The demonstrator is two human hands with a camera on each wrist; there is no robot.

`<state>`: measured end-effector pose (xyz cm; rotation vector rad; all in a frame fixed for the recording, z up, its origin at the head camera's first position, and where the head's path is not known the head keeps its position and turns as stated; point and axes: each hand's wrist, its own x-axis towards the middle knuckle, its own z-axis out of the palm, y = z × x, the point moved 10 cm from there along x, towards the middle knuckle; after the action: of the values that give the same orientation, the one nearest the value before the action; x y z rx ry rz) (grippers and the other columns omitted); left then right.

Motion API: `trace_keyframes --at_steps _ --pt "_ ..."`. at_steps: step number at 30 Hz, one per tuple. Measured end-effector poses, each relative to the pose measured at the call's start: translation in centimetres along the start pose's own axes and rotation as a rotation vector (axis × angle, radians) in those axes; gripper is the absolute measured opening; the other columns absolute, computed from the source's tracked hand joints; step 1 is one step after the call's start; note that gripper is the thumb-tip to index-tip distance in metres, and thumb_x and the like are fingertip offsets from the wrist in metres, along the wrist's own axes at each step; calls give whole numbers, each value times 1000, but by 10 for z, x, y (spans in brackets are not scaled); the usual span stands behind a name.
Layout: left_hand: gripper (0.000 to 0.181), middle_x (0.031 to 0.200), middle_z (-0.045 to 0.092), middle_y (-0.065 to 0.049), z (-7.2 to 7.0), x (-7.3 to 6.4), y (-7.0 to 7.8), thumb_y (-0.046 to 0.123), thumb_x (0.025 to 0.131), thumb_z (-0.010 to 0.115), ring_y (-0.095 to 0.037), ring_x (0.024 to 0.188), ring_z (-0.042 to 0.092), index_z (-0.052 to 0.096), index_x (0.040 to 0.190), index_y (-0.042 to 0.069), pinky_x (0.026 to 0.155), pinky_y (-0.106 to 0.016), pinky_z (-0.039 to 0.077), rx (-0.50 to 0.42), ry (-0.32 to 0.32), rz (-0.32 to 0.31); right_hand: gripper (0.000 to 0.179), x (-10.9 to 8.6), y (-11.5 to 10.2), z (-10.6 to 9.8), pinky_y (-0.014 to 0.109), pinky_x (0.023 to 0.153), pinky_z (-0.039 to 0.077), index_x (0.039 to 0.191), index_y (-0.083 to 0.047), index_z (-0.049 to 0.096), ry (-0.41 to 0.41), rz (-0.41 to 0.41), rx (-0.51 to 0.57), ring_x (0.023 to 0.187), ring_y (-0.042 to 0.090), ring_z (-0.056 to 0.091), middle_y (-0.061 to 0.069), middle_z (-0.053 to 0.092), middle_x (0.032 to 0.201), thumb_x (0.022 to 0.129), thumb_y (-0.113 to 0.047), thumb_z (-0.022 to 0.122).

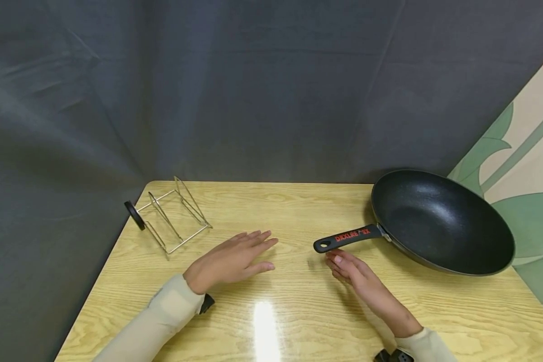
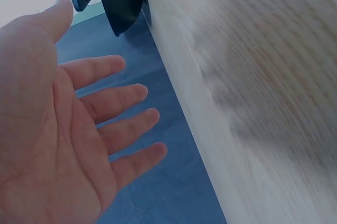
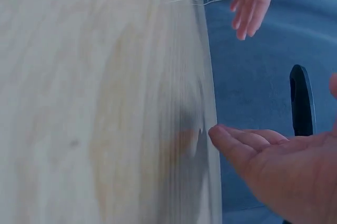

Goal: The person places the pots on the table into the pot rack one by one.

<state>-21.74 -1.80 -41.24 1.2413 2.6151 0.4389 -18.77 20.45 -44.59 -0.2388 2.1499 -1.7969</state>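
Note:
A black wok [image 1: 439,221] stands at the right of the table, its long handle [image 1: 348,238] with red lettering pointing left. Just below the handle's end is my right hand [image 1: 357,279], fingers extended and nothing held. In the right wrist view the handle [image 3: 301,100] rises behind that hand [image 3: 284,166]. My left hand [image 1: 233,261] hovers palm down over the middle of the table, fingers spread. Its bare palm [image 2: 58,129] shows in the left wrist view. To its upper left lies a metal wire rack [image 1: 172,216] with a black round end [image 1: 134,215].
The light wooden table [image 1: 289,211] meets a dark grey cloth [image 1: 271,100] along its back and left sides. A floral-patterned surface [image 1: 520,166] borders the right side, close behind the wok. Light glares off the table's front middle.

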Motion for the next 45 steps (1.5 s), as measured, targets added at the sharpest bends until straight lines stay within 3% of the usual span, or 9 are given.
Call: trace_keyframes --at_steps 5,11,14,18,21,26,29,36,45 --pt "70 164 30 -15 1 3 2 58 108 34 -31 149 32 31 162 14 119 -48 28 -13 -1 11 52 6 4 -3 40 111 40 153 4 38 -33 24 376 141 38 43 32 43 150 114 -30 32" --pt "72 160 40 -10 4 11 2 60 107 36 -23 144 42 33 161 13 116 -39 34 -81 -24 20 39 11 7 -12 45 114 36 124 -10 63 -69 -9 922 130 33 57 18 65 132 114 -26 30" --pt "71 154 48 -7 5 16 2 59 106 40 -19 136 51 38 159 11 114 -38 38 -124 -44 29 34 12 12 -20 42 114 38 114 -9 65 16 -2 1084 120 28 64 15 68 122 113 -26 35" --pt "66 125 69 -3 7 23 1 53 107 46 -9 101 68 45 154 7 109 -39 44 -200 -62 44 21 12 21 -29 38 113 39 111 -11 58 195 49 1229 115 24 64 9 64 112 109 -29 48" --pt "63 116 72 0 9 28 0 50 108 48 -6 90 68 48 153 6 105 -39 47 -269 -72 41 18 12 25 -30 37 115 37 113 -12 49 272 74 1324 118 23 62 9 61 112 107 -29 53" --pt "56 131 68 -1 13 36 2 43 108 52 -13 116 65 50 150 6 100 -32 50 -447 -94 54 22 14 24 -32 36 115 36 118 -13 44 291 36 1425 120 23 60 12 61 118 106 -29 52" --pt "52 130 68 -3 16 41 6 38 109 52 -15 114 67 50 151 7 93 -31 54 -575 -130 62 24 17 22 -33 36 115 36 122 -14 42 275 -6 1455 121 24 59 14 61 122 107 -29 51" --pt "51 125 68 -16 24 50 14 34 109 53 -28 106 71 48 152 7 70 -45 62 -886 -224 3 32 17 22 -35 37 114 37 132 -14 35 261 -56 1476 126 27 58 16 60 130 108 -30 48" --pt "56 119 70 -19 29 67 20 41 110 49 -40 100 72 48 150 3 68 -48 62 -1069 -250 -40 30 15 22 -39 35 114 37 131 -12 41 310 -53 1440 127 25 58 16 63 129 108 -30 48"
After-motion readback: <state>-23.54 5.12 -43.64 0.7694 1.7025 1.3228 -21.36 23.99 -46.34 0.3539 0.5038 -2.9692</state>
